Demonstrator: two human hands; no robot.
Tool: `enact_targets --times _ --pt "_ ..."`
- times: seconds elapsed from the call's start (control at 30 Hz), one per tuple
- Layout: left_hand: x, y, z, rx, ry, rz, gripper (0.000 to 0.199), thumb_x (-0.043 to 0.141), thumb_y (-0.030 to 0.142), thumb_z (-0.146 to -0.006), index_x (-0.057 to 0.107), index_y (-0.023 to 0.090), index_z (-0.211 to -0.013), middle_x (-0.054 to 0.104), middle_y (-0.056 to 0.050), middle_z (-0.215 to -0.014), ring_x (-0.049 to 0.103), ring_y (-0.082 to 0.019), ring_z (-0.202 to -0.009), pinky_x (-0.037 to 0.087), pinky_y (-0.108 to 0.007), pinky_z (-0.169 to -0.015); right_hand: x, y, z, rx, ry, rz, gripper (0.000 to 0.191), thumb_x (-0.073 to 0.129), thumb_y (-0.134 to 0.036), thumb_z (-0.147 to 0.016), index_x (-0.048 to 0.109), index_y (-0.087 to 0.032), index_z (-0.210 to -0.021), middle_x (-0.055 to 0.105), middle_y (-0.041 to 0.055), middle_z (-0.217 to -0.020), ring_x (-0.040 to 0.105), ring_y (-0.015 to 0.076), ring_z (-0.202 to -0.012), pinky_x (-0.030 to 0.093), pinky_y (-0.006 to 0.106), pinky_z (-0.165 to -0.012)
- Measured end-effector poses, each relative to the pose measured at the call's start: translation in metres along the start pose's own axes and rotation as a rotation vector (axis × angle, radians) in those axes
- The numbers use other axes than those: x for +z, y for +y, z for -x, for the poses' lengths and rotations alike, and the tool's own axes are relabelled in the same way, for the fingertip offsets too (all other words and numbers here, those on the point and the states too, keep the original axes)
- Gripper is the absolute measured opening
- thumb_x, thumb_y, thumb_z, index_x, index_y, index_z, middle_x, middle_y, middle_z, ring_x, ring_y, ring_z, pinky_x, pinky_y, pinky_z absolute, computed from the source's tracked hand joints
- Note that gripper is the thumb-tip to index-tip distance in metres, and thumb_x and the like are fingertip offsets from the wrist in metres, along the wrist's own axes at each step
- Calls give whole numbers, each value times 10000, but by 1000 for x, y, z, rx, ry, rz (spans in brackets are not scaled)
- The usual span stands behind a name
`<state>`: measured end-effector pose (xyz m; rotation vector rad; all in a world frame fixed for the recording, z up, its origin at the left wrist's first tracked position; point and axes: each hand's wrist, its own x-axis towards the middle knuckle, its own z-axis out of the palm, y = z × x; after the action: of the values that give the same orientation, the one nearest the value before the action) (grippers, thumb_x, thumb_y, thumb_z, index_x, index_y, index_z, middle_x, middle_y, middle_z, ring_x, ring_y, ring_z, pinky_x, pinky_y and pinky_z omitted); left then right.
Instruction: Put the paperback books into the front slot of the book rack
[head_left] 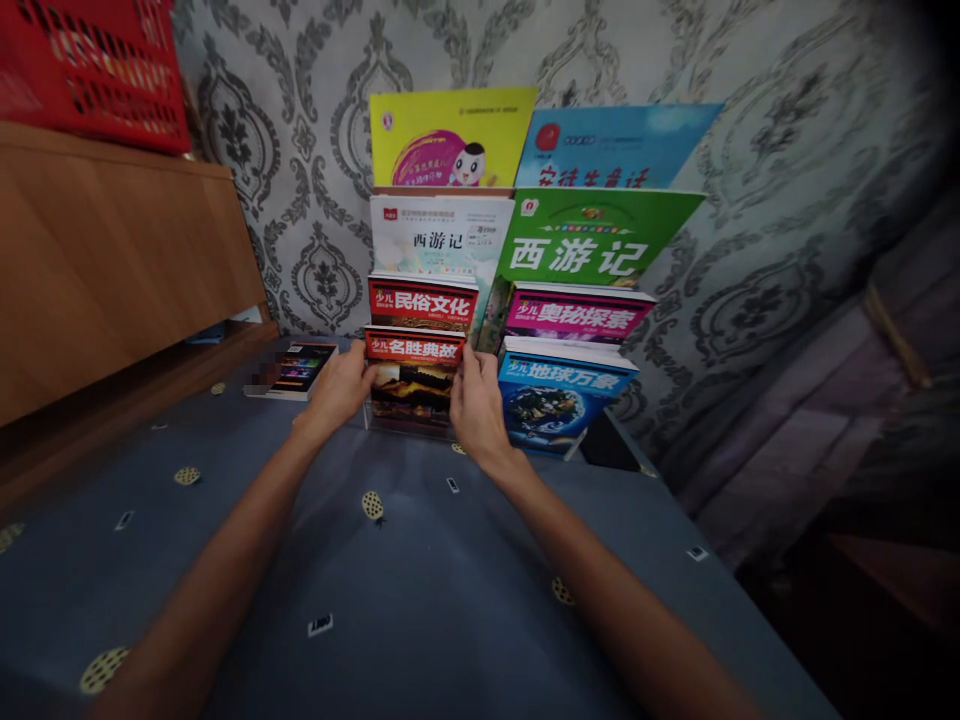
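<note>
Both my hands grip a red-topped book point(414, 385) with a sunset landscape on its cover, at the front of the left column of books. My left hand point(339, 385) holds its left edge, and my right hand point(480, 405) has its right edge. The book stands upright in a clear display rack point(367, 415). Behind it rise another red book point(424, 300), a white book point(439, 235) and a yellow book point(450, 130). In the right column, a blue book with a globe point(547, 405) stands in front of a magenta book point(576, 316), a green book point(600, 235) and a light blue book point(622, 145).
A dark-covered book point(304, 370) lies flat left of the rack on the blue patterned tabletop point(405, 590). A wooden cabinet point(120, 260) carrying a red basket point(97, 70) stands at the left. Patterned wallpaper point(322, 200) is behind; a pale curtain point(810, 440) hangs at the right.
</note>
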<state>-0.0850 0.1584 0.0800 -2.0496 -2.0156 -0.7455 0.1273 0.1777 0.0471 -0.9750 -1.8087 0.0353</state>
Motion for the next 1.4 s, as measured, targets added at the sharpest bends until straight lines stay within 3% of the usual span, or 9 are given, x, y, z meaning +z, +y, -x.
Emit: enact_targets --times 0.2,0.8,1.4 --pt "0 4 3 -16 -10 -76 185 487 248 -989 527 145 -1137 731 -143 -1022 698 -290 -1007 505 -348 -827 3 0 3 -22 6 -22 582 346 -148 -943 345 -185 -1524 501 176 -1222 542 299 -1152 482 489 -1040" --pt "-3 14 6 -44 -33 -130 243 446 267 -998 515 155 -1203 735 -164 -1065 706 -316 -1023 507 -367 -819 1 1 2 47 -2 32 598 400 -213 -922 371 -161 -1517 575 171 -1116 551 328 -1079 515 522 -940" --pt "4 9 4 -23 -3 -145 258 424 238 -988 503 159 -1220 743 -148 -1041 714 -304 -991 506 -356 -805 2 -5 4 58 2 53 588 406 -211 -906 394 -102 -1484 565 175 -1116 534 318 -1079 487 490 -978"
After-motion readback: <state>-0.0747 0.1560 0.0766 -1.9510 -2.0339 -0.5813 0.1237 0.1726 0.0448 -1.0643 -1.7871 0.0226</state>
